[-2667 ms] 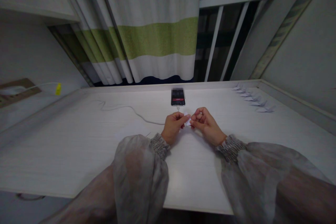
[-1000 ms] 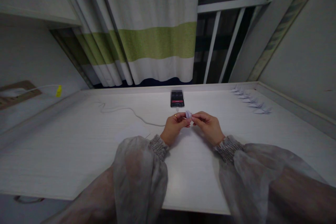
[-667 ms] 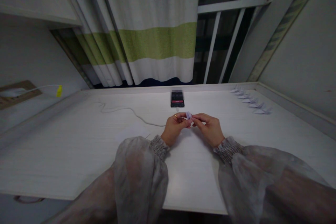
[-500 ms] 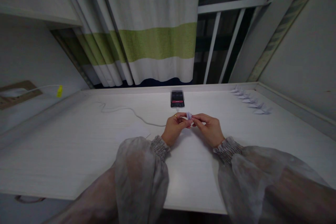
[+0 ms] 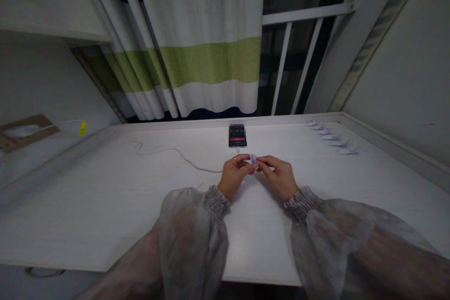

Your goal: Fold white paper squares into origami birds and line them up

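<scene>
My left hand [image 5: 235, 174] and my right hand [image 5: 279, 174] meet over the middle of the white desk [image 5: 105, 206]. Both pinch a small folded piece of pale paper [image 5: 253, 158] between fingertips and thumbs. A ring shows on a finger of the left hand. Sheer grey sleeves cover both forearms. The paper sits just above the desk surface, most of it hidden by my fingers.
A phone [image 5: 237, 135] lies beyond my hands with a white cable [image 5: 168, 151] trailing left across the desk. Several folded paper figures [image 5: 332, 138] stand in a row at the back right. A striped curtain [image 5: 207, 61] and a white railing [image 5: 305, 9] rise behind the desk.
The hands have drawn closer together on the folded paper and turned it slightly. The view has tilted a little, so everything sits lower in the picture.
</scene>
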Tool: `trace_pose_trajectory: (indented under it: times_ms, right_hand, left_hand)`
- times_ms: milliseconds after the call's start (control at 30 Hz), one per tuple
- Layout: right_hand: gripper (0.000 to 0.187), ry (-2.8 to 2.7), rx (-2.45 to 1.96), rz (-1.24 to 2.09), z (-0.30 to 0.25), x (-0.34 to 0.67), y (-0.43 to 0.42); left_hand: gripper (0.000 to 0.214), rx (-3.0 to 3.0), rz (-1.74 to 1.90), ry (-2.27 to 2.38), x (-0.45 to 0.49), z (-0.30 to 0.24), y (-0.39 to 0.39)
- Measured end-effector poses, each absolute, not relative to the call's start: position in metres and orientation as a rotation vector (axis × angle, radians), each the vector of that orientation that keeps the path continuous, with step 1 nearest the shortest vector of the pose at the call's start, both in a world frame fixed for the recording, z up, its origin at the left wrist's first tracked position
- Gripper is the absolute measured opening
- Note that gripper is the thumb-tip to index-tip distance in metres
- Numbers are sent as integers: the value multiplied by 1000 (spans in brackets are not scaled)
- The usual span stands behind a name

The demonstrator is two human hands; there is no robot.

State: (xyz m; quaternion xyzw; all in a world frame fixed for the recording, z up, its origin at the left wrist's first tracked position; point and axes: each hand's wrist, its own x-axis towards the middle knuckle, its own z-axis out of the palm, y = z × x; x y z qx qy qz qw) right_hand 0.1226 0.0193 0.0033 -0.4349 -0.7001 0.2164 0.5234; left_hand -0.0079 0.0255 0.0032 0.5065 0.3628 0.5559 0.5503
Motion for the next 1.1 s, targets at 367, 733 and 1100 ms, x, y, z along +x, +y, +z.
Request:
trace_pose_trajectory:
  times_ms: [367,733,1100]
  right_hand:
    - [13,-1651,-1086,490,6,121,19]
    - [9,-1735,-951,494,9,123,18]
    - [16,-1618,-899,879,6,124,21]
  left_hand:
    - [30,1132,1337,847,-6,8,24]
    - [33,1093,1339,763,-4,5,25]
    - [29,1002,1315,703,-7,2,26]
